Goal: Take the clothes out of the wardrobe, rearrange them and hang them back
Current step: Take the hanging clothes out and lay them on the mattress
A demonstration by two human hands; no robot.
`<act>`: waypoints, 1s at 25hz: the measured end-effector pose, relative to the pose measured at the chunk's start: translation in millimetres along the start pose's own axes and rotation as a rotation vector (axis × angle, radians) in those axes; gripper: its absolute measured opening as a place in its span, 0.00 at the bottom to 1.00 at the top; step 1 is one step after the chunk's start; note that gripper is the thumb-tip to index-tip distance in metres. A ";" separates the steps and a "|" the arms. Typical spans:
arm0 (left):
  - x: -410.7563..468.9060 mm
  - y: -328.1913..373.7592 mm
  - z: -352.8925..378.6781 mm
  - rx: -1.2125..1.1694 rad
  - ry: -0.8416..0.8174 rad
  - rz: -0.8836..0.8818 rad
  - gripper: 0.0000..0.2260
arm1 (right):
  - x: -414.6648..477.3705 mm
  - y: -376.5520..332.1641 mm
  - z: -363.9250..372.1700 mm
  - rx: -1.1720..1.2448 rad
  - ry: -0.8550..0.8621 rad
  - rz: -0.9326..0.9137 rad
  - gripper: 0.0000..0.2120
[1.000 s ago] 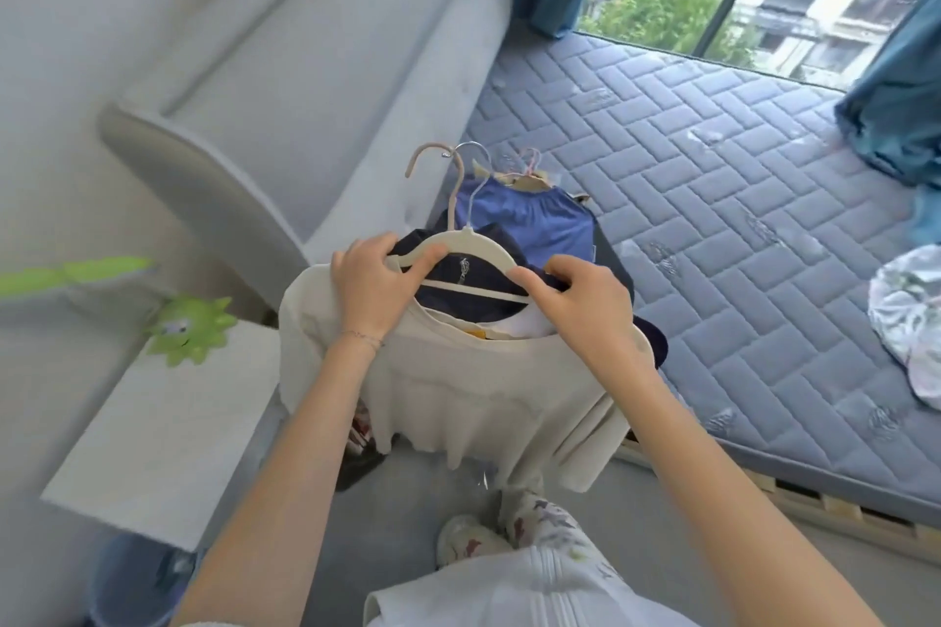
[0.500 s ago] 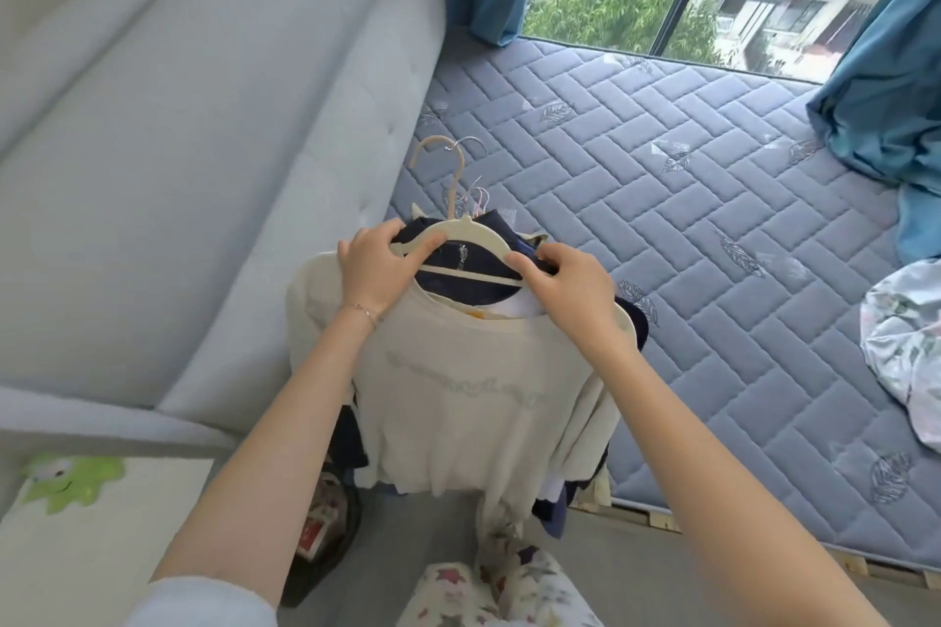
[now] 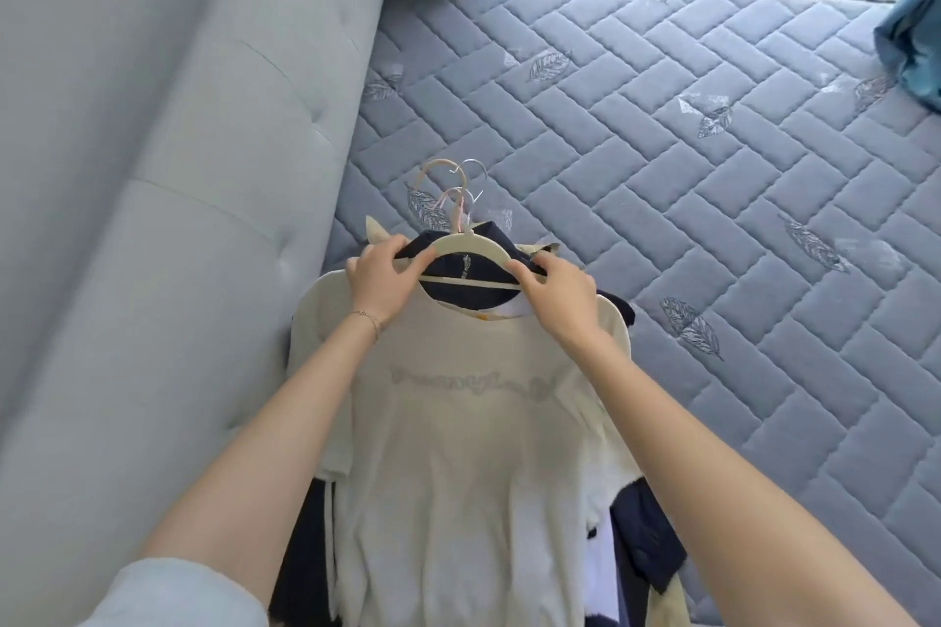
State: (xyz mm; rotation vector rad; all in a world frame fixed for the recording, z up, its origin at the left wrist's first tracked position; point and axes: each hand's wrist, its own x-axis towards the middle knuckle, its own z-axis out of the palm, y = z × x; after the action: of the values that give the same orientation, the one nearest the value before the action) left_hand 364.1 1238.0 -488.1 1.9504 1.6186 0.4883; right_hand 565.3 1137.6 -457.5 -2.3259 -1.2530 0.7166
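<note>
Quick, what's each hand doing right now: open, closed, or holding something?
Left hand: grips the left end of the cream curved hanger carrying the cream T-shirt.
Right hand: grips that hanger's right end.

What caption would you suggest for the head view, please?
Left hand and right hand hold a cream hanger carrying a cream T-shirt before a quilted mattress.

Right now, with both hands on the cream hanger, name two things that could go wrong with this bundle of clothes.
Several hooks bunch above the cream hanger; they may tangle. The left hand and right hand grip only that hanger, so the dark garments behind the cream T-shirt might slide off.
</note>
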 end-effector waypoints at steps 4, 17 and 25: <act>50.1 -46.1 62.1 0.028 0.106 -0.043 0.18 | 71.5 22.4 62.7 -0.121 0.065 -0.020 0.20; 2.2 -60.1 36.5 0.003 -0.043 0.047 0.17 | 12.1 8.6 66.0 -0.006 0.039 -0.127 0.21; -156.3 35.4 -95.9 -0.177 0.124 0.015 0.21 | -136.9 -82.5 -31.0 0.101 -0.091 -0.288 0.24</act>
State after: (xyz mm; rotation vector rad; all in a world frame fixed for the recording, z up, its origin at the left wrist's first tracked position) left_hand 301.8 1098.7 -380.3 1.8328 1.5786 0.7452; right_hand 467.1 1060.8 -352.8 -1.9965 -1.5152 0.7727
